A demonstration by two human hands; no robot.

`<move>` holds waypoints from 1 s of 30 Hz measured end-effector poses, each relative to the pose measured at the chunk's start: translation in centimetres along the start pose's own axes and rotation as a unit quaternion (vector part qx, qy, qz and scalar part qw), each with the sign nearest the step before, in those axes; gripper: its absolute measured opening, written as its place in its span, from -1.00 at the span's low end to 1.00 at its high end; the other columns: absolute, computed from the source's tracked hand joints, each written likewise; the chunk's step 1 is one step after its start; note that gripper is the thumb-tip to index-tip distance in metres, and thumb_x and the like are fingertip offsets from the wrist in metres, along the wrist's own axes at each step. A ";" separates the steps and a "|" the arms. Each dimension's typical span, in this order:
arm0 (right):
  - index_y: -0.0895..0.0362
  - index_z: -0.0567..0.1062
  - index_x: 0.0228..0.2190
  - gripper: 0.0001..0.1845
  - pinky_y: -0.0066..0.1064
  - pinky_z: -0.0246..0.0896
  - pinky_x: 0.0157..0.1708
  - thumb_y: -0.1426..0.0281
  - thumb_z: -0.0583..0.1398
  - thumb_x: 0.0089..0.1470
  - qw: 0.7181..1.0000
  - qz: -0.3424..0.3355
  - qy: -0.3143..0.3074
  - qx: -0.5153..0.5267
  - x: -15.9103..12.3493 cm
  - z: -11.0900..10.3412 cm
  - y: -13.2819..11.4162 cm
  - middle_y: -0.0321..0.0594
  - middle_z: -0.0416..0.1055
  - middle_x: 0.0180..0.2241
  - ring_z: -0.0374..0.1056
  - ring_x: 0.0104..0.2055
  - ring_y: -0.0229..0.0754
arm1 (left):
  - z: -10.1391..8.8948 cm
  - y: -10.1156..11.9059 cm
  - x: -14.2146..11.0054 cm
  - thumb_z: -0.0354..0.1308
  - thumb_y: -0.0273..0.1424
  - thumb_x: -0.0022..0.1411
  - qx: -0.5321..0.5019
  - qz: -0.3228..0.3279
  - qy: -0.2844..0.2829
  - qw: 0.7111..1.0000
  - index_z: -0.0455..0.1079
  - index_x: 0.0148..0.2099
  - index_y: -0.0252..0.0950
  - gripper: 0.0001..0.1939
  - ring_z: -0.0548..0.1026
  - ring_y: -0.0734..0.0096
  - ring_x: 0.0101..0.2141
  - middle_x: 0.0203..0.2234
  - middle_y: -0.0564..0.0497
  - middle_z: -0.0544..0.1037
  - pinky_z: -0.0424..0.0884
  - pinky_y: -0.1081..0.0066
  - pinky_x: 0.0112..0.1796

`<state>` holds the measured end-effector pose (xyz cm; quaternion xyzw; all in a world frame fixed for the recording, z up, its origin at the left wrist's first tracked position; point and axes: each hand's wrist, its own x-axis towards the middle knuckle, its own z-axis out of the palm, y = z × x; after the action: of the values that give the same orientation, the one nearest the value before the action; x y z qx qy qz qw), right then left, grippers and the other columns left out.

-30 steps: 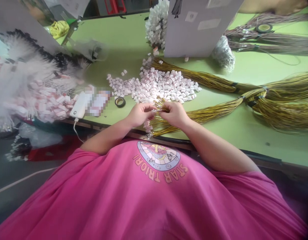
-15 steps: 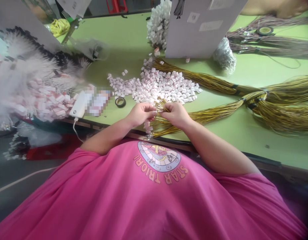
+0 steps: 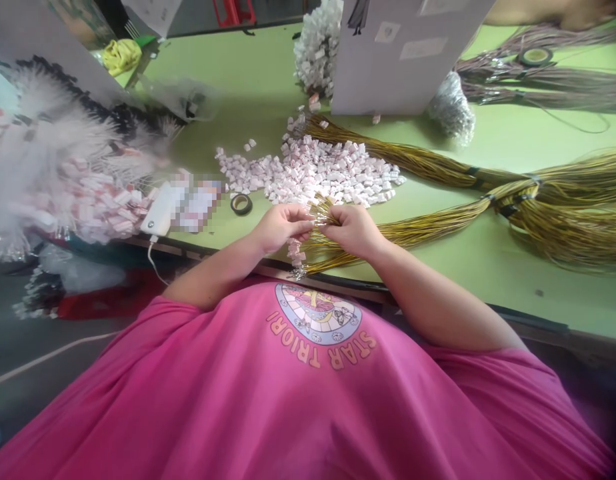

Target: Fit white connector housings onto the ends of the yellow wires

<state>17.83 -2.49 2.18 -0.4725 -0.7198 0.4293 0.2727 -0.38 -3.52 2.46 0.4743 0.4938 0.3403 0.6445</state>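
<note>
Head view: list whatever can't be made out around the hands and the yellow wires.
- Fingertips of left hand and right hand: whatever they pinch at the yellow wire bundle ends is too small to tell.
- Pixelated patch beside the white charger: blurred out.
- White connector pile: single pieces too small for detail.
- Grey board: hides the table behind it.
- Wire bundles at right: cut off by the frame edge.

Single head-worn view, looking forward and steeply down, close over green table (image 3: 248, 80) near edge.
</note>
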 end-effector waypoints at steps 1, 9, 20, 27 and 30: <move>0.15 0.25 -0.67 -0.82 -0.44 -0.13 -0.51 0.39 0.16 -0.17 1.000 -0.001 -0.003 -0.002 0.0 0.1 0.0 -0.41 0.09 -0.67 -0.01 -0.54 -0.38 | 0.1 -0.1 0.0 0.33 -0.48 -0.02 0.005 0.000 -0.003 1.000 0.38 -0.42 -0.42 -0.83 0.40 0.60 -0.63 -0.67 0.08 0.46 0.36 0.54 -0.51; 0.15 0.27 -0.67 -0.78 -0.43 -0.09 -0.48 0.36 0.18 -0.13 1.000 -0.002 -0.015 -0.023 0.4 0.5 0.6 -0.42 0.08 -0.67 0.00 -0.53 -0.37 | -0.2 0.0 -0.3 0.28 -0.36 0.06 0.201 0.053 0.014 0.978 0.43 -0.38 -0.38 -0.82 0.40 0.55 -0.56 -0.60 0.05 0.47 0.31 0.49 -0.46; 0.20 0.50 -0.50 -0.80 -0.39 0.05 -0.44 0.30 0.25 -0.13 0.995 0.036 -0.018 0.091 0.7 -0.5 0.5 -0.30 0.33 -0.55 0.17 -0.48 -0.32 | -8.9 -1.3 -1.3 0.16 -0.43 0.12 0.522 0.072 0.048 0.849 0.50 -0.12 -0.27 -0.75 0.40 0.34 -0.29 -0.20 -0.08 0.47 0.30 0.32 -0.15; 0.20 0.42 -0.58 -0.86 -0.41 -0.03 -0.47 0.37 0.19 -0.13 0.998 0.035 -0.024 0.053 0.5 0.0 0.2 -0.38 0.18 -0.63 0.07 -0.53 -0.37 | -8.4 -2.3 -1.1 0.09 -0.40 0.21 0.481 0.112 0.068 0.867 0.48 -0.28 -0.34 -0.84 0.41 0.34 -0.23 -0.27 -0.09 0.44 0.32 0.30 -0.09; 0.19 0.39 -0.61 -0.84 -0.41 -0.10 -0.50 0.35 0.18 -0.14 0.996 0.052 -0.028 0.063 0.4 0.0 0.1 -0.40 0.11 -0.65 0.01 -0.54 -0.37 | -6.9 -0.8 -1.5 0.08 -0.33 0.25 0.321 0.090 0.045 0.942 0.45 -0.16 -0.34 -0.78 0.46 0.43 -0.30 -0.32 -0.06 0.49 0.40 0.37 -0.19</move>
<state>17.71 -2.11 2.12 -0.4792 -0.6731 0.5002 0.2591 -7.41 -3.30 1.71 0.6831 0.5602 0.2410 0.4018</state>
